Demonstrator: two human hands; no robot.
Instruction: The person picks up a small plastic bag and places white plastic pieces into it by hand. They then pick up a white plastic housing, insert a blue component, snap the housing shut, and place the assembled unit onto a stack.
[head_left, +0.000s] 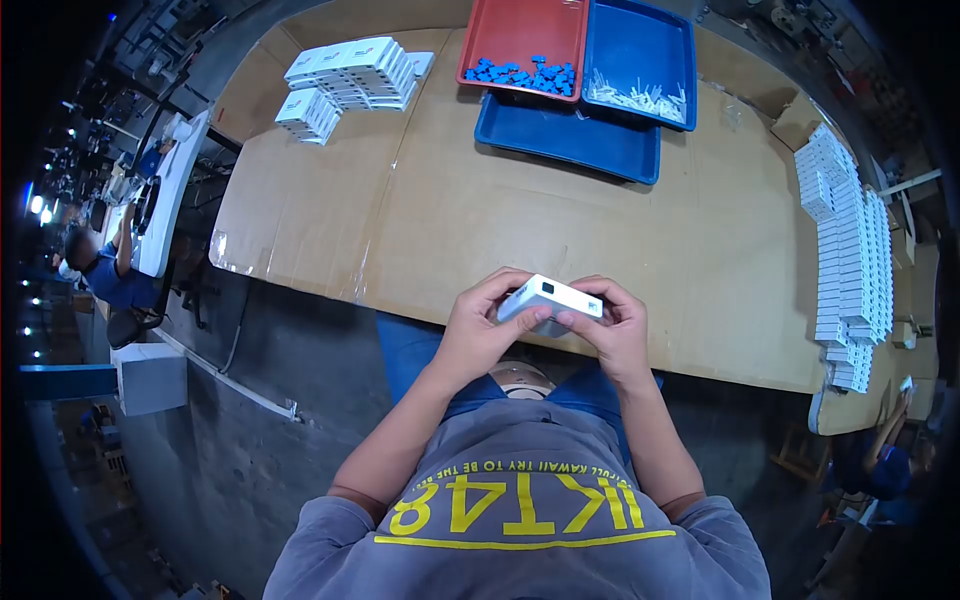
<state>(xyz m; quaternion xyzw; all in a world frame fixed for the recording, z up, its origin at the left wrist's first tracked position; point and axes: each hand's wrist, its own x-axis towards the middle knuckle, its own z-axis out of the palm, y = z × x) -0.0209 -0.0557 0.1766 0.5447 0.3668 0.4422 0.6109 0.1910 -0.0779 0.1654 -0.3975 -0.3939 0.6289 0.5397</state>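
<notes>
Your left hand (482, 328) and right hand (622, 330) pinch the white box (550, 298) between fingers and thumbs, over the near edge of the table (560, 240). Far away sit a red tray (525, 35) with blue bits (520, 75) and two blue trays (570, 140). White stacks stand far left (350, 75) and right (850, 255).

Bench (700, 260) w/ brown cardboard top, clear tape at L end. Far L: white box stacks (350, 75). Far mid: red tray (525, 30) beside blue tray (641, 45), both overlapping nearer blue tray (570, 140). R end: long white box rows (850, 260)
</notes>
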